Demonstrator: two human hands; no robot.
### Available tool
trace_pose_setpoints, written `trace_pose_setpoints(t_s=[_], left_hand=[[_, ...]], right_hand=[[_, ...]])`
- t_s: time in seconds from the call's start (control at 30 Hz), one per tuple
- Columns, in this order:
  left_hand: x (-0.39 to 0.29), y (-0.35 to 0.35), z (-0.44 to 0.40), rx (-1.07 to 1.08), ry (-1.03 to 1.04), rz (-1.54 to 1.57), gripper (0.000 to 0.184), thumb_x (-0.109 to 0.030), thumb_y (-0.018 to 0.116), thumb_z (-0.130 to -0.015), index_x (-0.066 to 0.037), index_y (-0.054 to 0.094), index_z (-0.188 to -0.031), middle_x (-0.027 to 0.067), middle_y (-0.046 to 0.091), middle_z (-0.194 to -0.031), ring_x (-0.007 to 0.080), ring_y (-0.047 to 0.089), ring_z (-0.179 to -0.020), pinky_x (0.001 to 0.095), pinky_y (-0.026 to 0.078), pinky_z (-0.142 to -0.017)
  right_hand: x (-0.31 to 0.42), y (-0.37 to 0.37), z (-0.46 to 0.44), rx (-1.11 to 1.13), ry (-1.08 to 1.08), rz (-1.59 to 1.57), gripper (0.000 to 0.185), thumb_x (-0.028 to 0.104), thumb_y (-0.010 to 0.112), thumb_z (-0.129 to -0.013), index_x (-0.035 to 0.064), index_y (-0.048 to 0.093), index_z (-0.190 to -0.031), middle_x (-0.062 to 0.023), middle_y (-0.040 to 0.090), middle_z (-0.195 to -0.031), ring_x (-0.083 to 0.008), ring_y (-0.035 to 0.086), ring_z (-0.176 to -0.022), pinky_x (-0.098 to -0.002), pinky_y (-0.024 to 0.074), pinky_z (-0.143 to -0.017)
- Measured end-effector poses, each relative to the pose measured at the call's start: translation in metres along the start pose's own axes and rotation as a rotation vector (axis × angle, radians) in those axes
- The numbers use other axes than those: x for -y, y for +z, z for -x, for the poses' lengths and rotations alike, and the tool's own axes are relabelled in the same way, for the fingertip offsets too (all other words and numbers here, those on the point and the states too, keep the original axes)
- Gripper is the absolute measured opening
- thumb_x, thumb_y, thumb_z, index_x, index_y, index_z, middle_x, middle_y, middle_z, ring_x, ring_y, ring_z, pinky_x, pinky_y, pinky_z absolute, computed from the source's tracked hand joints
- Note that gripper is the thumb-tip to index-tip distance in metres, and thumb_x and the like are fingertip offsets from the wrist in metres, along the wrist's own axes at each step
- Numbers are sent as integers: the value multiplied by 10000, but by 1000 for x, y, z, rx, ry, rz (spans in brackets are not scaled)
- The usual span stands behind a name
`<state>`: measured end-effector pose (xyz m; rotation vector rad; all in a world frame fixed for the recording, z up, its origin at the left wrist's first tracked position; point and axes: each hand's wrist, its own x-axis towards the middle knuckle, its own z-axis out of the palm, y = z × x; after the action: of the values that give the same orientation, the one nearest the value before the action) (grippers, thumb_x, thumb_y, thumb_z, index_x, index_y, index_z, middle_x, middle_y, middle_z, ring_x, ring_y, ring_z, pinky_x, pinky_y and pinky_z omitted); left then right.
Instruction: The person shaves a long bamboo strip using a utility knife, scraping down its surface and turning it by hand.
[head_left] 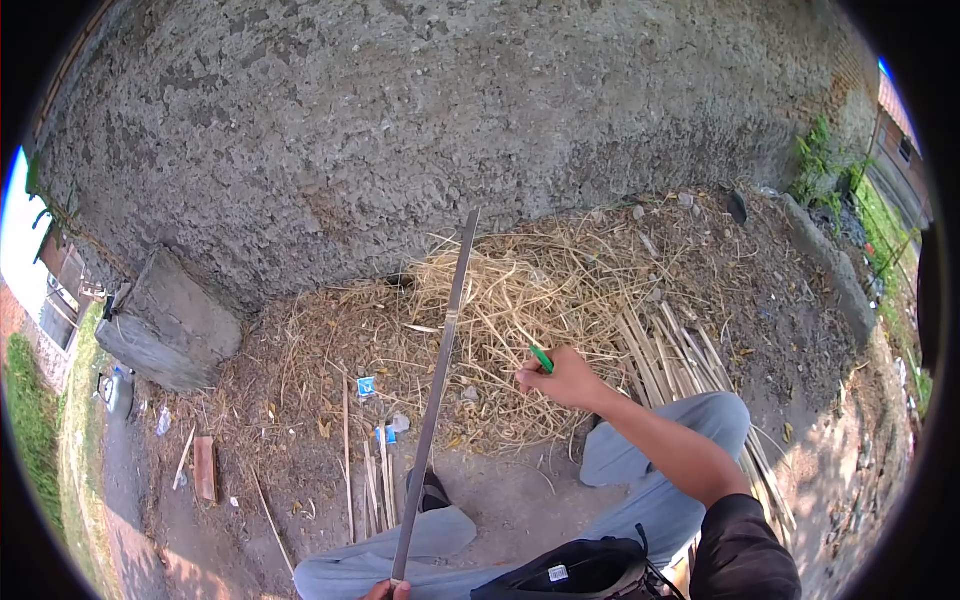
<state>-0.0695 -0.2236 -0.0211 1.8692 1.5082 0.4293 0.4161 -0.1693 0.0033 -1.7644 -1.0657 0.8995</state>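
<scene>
My right hand (562, 378) is closed around a green-handled tool (541, 358), its thin tip pointing up and left over the pile of pale shavings (500, 290). At the bottom edge, my left hand (388, 591) grips the lower end of a long, narrow dark strip (436, 390). The strip rises nearly upright past the shavings to the foot of the wall and has a pale band across its upper part. My two hands are well apart, and the tool does not touch the strip.
A rough grey wall (400, 120) stands behind. Split pale strips (672, 350) lie by my right knee, others (376, 490) near my left foot. A stone slab (175, 320), a reddish brick (205, 468) and a plastic bottle (118, 393) are at the left.
</scene>
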Motion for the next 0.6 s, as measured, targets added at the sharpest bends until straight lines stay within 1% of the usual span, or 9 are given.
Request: trace_pose_setpoints(t_s=[0.03, 0.17, 0.23, 0.33, 0.37, 0.4, 0.47, 0.5, 0.6], left_hand=[[2, 0, 1, -12, 28, 17, 309, -305, 652, -930, 2, 673, -963, 116, 592, -690, 120, 483, -623, 310, 455, -582], [-6, 3, 3, -72, 89, 21, 291, -280, 656, -925, 11, 660, -936, 103, 575, -686, 113, 468, -634, 309, 448, -576], [-16, -1, 4, -27, 51, 3, 270, -261, 663, -917, 9, 660, -924, 108, 582, -679, 113, 483, -628, 307, 459, -589], [-15, 0, 5, -56, 50, 30, 256, -251, 668, -910, 4, 661, -907, 105, 576, -662, 122, 485, -610, 307, 463, -595], [-16, 1, 5, -54, 53, 32, 256, -251, 668, -910, 4, 661, -907, 105, 576, -662, 122, 485, -610, 307, 463, -595], [-16, 1, 5, -48, 56, 40, 259, -255, 668, -909, 4, 663, -909, 103, 571, -655, 124, 484, -604, 308, 463, -594], [-20, 2, 6, -45, 61, 48, 262, -259, 668, -907, 3, 665, -910, 100, 566, -648, 126, 483, -598, 309, 462, -593], [-24, 1, 6, -57, 106, 54, 264, -258, 668, -907, 6, 665, -910, 94, 562, -647, 128, 481, -599, 311, 458, -587], [-15, -2, 6, -24, 106, 58, 286, -279, 657, -911, 8, 666, -922, 92, 566, -652, 141, 489, -601, 321, 454, -583]], right_hand=[[-7, 0, -5, 102, 62, 239, 222, 268, 773, -798, 48, 752, -787, -93, 709, -710, -149, 636, -608, -302, 498, -583], [-30, 8, -7, 177, 116, 482, 232, 251, 810, -747, 34, 754, -807, -125, 725, -774, -177, 682, -676, -314, 524, -645], [-38, 11, -13, -135, 63, 284, 266, 246, 814, -756, 6, 752, -854, -108, 727, -772, -177, 670, -672, -335, 530, -658], [-30, 2, -29, -216, 115, -109, 284, 248, 800, -794, -20, 741, -869, -103, 724, -770, -136, 626, -626, -306, 506, -586], [-26, -3, -37, -165, 187, -354, 306, 292, 756, -847, -7, 692, -866, -102, 699, -761, -89, 504, -515, -278, 397, -453], [-23, -8, -43, -168, 186, -353, 306, 292, 756, -847, -7, 692, -866, -102, 699, -761, -89, 504, -515, -278, 397, -453], [-6, -16, -54, -192, 187, -793, 324, 280, 701, -898, -18, 646, -1011, -117, 700, -909, -74, 430, -480, -255, 362, -432], [2, -22, -59, -169, 226, -849, 374, 257, 623, -952, -7, 545, -1204, -131, 681, -1045, -69, 379, -490, -236, 358, -450], [-4, -32, -87, -62, 122, -1167, 331, 207, 511, -1007, -10, 489, -1256, -141, 646, -1156, -60, 357, -514, -228, 354, -478]])
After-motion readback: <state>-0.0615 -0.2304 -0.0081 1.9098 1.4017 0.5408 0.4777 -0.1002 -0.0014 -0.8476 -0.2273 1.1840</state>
